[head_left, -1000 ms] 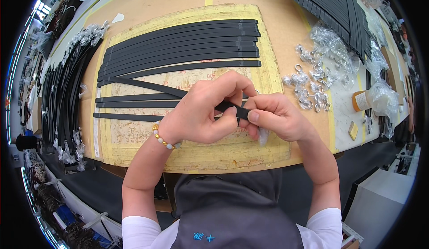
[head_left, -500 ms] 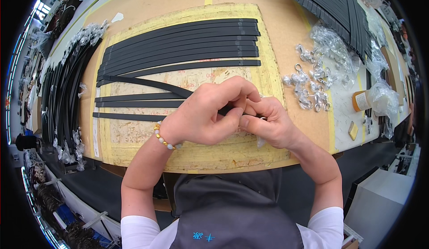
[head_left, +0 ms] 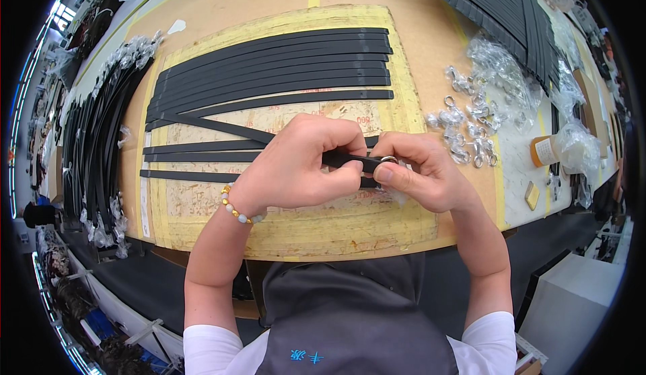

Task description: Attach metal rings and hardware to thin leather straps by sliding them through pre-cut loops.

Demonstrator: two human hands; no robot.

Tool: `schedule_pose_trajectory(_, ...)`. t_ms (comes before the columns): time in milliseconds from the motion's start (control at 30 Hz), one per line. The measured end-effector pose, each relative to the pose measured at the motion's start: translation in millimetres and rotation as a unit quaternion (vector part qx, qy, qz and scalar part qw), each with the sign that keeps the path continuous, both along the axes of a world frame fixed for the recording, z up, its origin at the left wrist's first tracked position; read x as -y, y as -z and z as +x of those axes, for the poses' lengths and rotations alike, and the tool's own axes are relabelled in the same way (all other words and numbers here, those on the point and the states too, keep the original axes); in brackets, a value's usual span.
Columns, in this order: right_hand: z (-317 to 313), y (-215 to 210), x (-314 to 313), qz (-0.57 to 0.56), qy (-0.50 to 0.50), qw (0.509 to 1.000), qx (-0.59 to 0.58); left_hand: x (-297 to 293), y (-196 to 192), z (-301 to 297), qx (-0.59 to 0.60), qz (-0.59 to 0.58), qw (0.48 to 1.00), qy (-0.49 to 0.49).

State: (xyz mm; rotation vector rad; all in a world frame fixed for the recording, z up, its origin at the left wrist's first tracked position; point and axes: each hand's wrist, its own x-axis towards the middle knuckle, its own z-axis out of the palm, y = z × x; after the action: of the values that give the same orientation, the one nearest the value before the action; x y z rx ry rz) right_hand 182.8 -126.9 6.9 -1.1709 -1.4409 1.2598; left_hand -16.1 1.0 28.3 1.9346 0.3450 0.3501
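Between my two hands, a flat black strap is held over the board, its end meeting a silver metal ring. My left hand is closed around the strap, thumb and fingers pinching it just left of the ring. With thumb and fingers, my right hand grips the ring and strap end; a bit of clear plastic wrap hangs below. The strap's long tail slants away to the left. Whether the end passes through the ring is hard to see. Several more black straps lie side by side on the yellow-edged board.
Plastic-wrapped metal clasps lie right of the board, near an amber container and a small yellow block. A stack of black straps fills the far right. Bundled straps with wrapped hardware hang along the left.
My hands have drawn slightly apart, my right hand moving a little right. The strap end and the ring, mostly hidden before, now show between my fingers.
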Motion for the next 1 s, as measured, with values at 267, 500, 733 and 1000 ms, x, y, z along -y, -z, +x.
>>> schedule_pose_trajectory(267,1,2,-5,-0.012,0.034,0.994,0.099,-4,15,5,-0.045,-0.020,0.999,0.013)
schedule_pose_trajectory(500,29,8,-18,0.023,0.275,0.936,0.217,-25,47,11,0.012,-0.017,0.998,-0.056)
schedule_pose_trajectory(733,82,13,-4,-0.057,0.305,0.891,0.330,-23,62,22,0.018,0.220,0.974,-0.060)
schedule_pose_trajectory(1000,80,21,-1,-0.093,0.243,0.863,0.432,-6,44,20,-0.079,0.130,0.988,0.022)
